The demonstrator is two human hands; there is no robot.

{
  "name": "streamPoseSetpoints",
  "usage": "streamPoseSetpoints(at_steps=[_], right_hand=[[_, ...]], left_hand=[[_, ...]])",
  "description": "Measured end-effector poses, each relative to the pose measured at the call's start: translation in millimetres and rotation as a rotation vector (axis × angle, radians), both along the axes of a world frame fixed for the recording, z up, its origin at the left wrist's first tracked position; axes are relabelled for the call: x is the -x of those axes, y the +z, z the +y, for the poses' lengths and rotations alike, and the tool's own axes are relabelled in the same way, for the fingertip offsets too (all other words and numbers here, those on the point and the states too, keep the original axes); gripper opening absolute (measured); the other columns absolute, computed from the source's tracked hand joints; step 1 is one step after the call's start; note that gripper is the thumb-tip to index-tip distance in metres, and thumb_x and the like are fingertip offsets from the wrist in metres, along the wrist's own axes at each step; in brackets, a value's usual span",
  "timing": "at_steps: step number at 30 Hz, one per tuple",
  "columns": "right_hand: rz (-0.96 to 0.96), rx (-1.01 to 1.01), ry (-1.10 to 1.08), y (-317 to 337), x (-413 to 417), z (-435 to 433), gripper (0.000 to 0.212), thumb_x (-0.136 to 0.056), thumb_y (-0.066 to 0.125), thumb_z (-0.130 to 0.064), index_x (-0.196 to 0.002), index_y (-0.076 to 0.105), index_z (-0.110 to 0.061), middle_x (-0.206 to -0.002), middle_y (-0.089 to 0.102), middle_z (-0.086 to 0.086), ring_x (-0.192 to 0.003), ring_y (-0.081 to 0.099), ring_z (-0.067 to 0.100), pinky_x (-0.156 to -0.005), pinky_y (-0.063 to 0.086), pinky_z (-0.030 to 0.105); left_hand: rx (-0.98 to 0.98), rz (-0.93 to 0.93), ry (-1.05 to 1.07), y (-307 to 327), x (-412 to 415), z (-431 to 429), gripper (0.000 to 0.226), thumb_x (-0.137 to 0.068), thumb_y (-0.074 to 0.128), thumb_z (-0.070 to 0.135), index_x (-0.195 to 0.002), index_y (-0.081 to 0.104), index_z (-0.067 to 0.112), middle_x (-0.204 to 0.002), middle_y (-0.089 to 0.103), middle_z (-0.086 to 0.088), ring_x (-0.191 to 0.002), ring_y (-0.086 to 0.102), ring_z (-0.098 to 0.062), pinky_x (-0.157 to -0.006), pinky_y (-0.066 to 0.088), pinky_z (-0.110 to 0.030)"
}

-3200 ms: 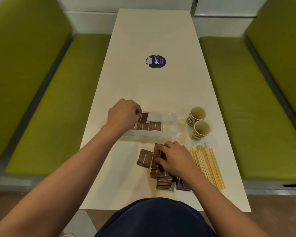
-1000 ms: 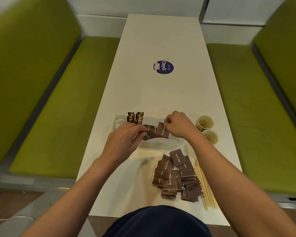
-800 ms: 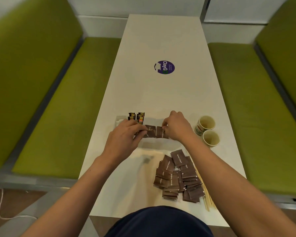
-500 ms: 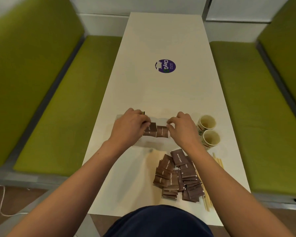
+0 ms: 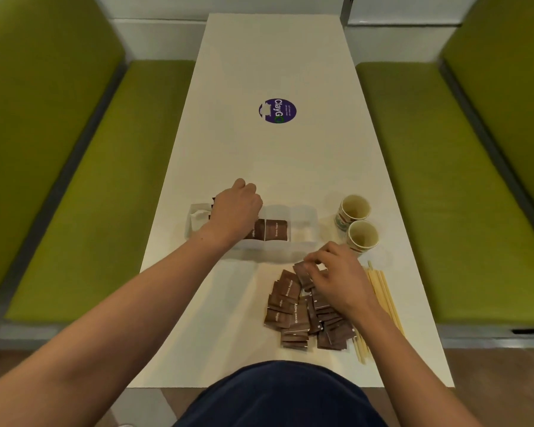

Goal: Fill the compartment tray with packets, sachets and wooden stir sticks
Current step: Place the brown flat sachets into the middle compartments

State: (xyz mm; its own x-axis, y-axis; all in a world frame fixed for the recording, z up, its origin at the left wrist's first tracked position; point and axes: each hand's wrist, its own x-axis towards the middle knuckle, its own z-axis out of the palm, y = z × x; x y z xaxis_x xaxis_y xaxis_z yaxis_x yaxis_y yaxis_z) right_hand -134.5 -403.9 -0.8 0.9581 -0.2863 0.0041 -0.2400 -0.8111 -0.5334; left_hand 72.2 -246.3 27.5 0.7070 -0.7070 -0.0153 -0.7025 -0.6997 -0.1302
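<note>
A clear compartment tray (image 5: 304, 223) lies across the white table. Brown sugar packets (image 5: 276, 230) stand in its middle compartments and white sachets (image 5: 199, 215) show at its left end. My left hand (image 5: 235, 209) rests over the tray's left part, fingers curled, hiding what lies beneath. A loose pile of brown packets (image 5: 293, 309) lies near the front edge. My right hand (image 5: 336, 280) sits on the pile's top, fingers pinching one brown packet (image 5: 302, 274). Wooden stir sticks (image 5: 386, 303) lie right of the pile.
Two small paper cups (image 5: 356, 221) stand right of the tray. A round purple sticker (image 5: 277, 110) marks the table's middle. Green bench seats (image 5: 105, 186) flank both long sides of the table.
My right hand left the tray and came back down to the packet pile, closing on one packet. My left hand shifted slightly left over the tray.
</note>
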Motion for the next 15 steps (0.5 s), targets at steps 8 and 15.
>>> streamPoseSetpoints(at_steps=[8, 15], right_hand=[[0.299, 0.167, 0.193, -3.5, 3.6, -5.5, 0.053, -0.093, 0.057, -0.030, -0.145, 0.051, -0.033, -0.149, 0.051, -0.007, -0.131, 0.046, 0.022, -0.104, 0.045, 0.045], [0.339, 0.290, 0.268, -11.7, 5.4, -1.1, 0.044, -0.096, 0.054, -0.033, -0.140, 0.058, -0.028, -0.148, 0.053, -0.008, -0.127, 0.048, 0.021, -0.100, 0.044, 0.043]], left_hand=[[0.366, 0.277, 0.025, 20.4, 60.0, 25.3, 0.019, -0.095, 0.063, 0.032, -0.108, 0.074, 0.025, -0.098, 0.058, 0.004, -0.103, 0.053, -0.020, -0.072, 0.053, -0.042], [0.133, 0.565, -0.147, -27.4, 124.4, 30.2, 0.042, -0.094, 0.060, 0.043, -0.135, 0.059, 0.034, -0.123, 0.058, 0.008, -0.114, 0.054, -0.013, -0.086, 0.054, -0.039]])
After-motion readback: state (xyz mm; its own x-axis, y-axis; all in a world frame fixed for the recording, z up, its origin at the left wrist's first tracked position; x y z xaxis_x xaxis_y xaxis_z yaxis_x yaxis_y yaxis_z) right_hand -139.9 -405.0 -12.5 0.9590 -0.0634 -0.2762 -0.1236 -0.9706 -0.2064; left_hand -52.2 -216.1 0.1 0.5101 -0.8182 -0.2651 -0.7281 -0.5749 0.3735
